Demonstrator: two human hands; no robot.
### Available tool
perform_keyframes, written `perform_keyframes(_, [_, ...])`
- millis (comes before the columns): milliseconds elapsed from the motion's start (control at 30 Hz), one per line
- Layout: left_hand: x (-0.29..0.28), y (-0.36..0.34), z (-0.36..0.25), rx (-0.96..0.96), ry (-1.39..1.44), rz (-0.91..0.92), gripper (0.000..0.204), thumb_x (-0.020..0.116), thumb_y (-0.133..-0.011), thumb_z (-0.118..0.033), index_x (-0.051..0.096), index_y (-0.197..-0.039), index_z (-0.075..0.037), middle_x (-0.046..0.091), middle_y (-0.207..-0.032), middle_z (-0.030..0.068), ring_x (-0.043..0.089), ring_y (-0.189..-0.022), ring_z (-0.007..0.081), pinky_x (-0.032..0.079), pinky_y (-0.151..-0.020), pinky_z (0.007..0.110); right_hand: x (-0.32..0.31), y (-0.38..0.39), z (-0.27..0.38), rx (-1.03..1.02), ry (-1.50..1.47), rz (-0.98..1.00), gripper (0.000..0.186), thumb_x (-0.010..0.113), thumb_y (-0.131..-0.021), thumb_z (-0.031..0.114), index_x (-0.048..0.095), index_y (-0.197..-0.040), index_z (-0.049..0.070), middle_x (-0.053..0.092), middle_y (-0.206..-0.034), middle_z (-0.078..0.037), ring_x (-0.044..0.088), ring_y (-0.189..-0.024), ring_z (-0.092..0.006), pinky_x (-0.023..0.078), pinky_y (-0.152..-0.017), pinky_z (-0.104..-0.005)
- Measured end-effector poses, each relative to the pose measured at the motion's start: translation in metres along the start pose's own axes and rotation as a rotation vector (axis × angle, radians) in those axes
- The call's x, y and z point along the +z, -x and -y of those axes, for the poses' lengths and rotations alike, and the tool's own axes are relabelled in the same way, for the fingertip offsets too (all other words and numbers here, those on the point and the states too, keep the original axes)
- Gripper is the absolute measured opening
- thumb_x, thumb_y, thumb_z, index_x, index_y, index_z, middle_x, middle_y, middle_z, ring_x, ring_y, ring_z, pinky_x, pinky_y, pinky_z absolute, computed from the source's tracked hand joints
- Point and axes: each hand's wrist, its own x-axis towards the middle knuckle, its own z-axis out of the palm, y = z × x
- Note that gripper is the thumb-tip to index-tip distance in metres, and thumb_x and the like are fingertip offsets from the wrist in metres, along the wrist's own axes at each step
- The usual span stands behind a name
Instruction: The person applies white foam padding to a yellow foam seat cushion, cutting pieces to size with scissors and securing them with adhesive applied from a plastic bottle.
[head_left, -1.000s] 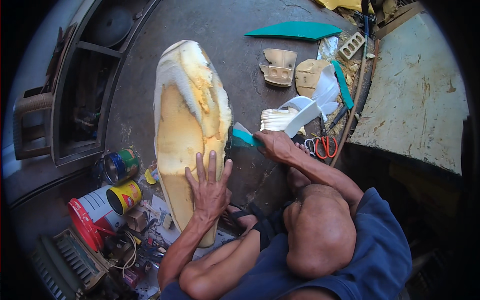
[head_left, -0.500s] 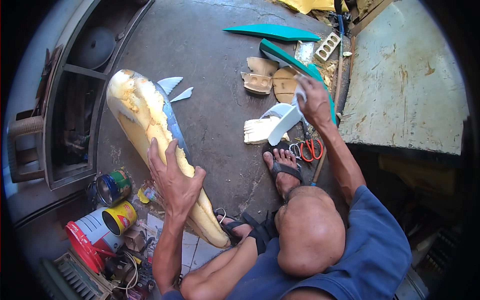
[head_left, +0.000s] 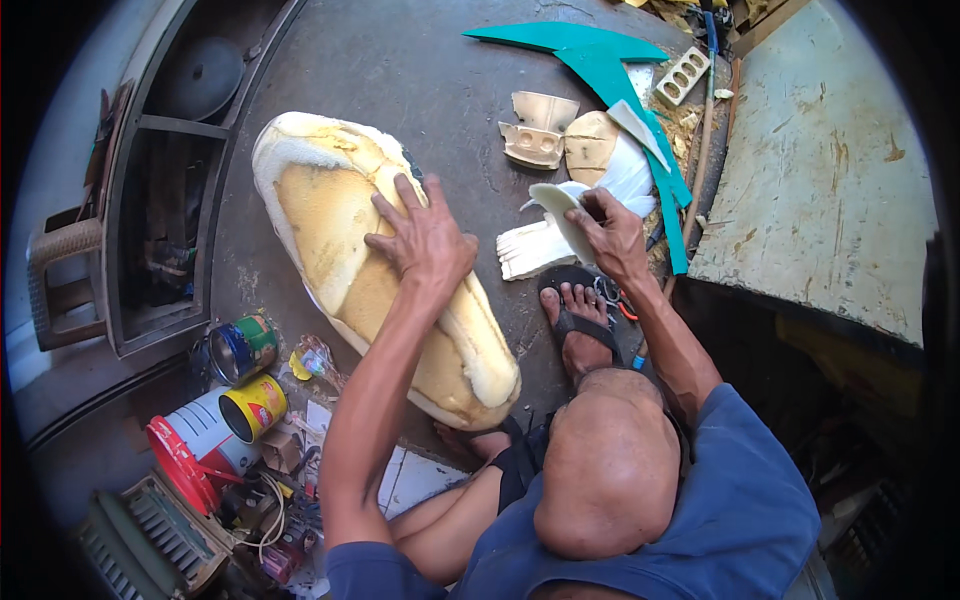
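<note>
A long yellow foam seat pad [head_left: 325, 225] with a whitish rim lies at a slant on the dark floor, its hollowed side up. My left hand [head_left: 430, 245] rests on its right edge, fingers and thumb spread. Between the fingertips and thumb of my right hand [head_left: 612, 235] is a thin curved white foam piece [head_left: 568, 222], tilted up off the floor. Just left of that piece lies a ridged cream foam block [head_left: 528, 250]. Farther off are a tan pad [head_left: 592, 145] and a tan molded piece with holes [head_left: 535, 143].
Green strips [head_left: 570, 40] lie at the far right, near a cream block with holes [head_left: 684, 76] and a pole [head_left: 703, 150]. A weathered board [head_left: 820, 170] borders the right. At left stand a cabinet [head_left: 165, 125], paint tins [head_left: 252, 408] and a red-rimmed bucket [head_left: 205, 440].
The seat pad has rolled over, turning its hollow side up, and my left hand has shifted up and right on it. My right hand has come nearer and lifted the white piece.
</note>
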Motion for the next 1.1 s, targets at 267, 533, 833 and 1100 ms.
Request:
perform_keyframes(267, [0.104, 0.009, 0.025, 0.129, 0.238, -0.247, 0.081, 0.074, -0.084, -0.034, 0.037, -0.152, -0.009, 0.019, -0.163, 0.0274, 0.016, -0.151, 0.0497, 0.022, -0.115, 0.069, 0.014, -0.023, -0.005, 0.300, -1.002, -0.007, 0.027, 0.071, -0.099, 0.025, 0.064, -0.114, 0.004, 0.071, -0.099, -0.004, 0.065, -0.083, -0.0095, 0.053, -0.071, -0.0247])
perform_keyframes(533, [0.107, 0.052, 0.075, 0.199, 0.228, -0.302, 0.061, 0.056, -0.099, -0.031, 0.040, -0.154, -0.009, 0.036, -0.158, 0.0250, 0.031, -0.147, 0.0446, 0.024, -0.119, 0.058, 0.129, -0.037, -0.038, 0.657, -1.200, 0.413, 0.028, 0.067, -0.102, 0.025, 0.064, -0.120, 0.004, 0.069, -0.099, -0.002, 0.065, -0.081, -0.0119, 0.055, -0.074, -0.0278])
perform_keyframes(833, [0.117, 0.051, 0.056, 0.113, 0.196, -0.416, 0.056, 0.055, -0.095, -0.021, 0.045, -0.148, -0.006, 0.039, -0.154, 0.0233, 0.033, -0.146, 0.0433, 0.025, -0.118, 0.060, 0.174, -0.027, -0.019, 0.700, -0.949, 0.385, 0.033, 0.068, -0.100, 0.029, 0.071, -0.115, 0.001, 0.072, -0.095, -0.004, 0.063, -0.080, -0.0109, 0.051, -0.072, -0.0293])
perform_keyframes(1100, [0.117, 0.049, 0.052, 0.108, 0.187, -0.448, 0.056, 0.056, -0.093, -0.020, 0.046, -0.146, -0.006, 0.041, -0.152, 0.0223, 0.035, -0.144, 0.0431, 0.026, -0.117, 0.060, 0.176, -0.024, -0.005, 0.580, -0.692, 0.279, 0.038, 0.066, -0.099, 0.033, 0.070, -0.117, 0.000, 0.073, -0.098, -0.009, 0.066, -0.087, -0.0162, 0.052, -0.079, -0.0319])
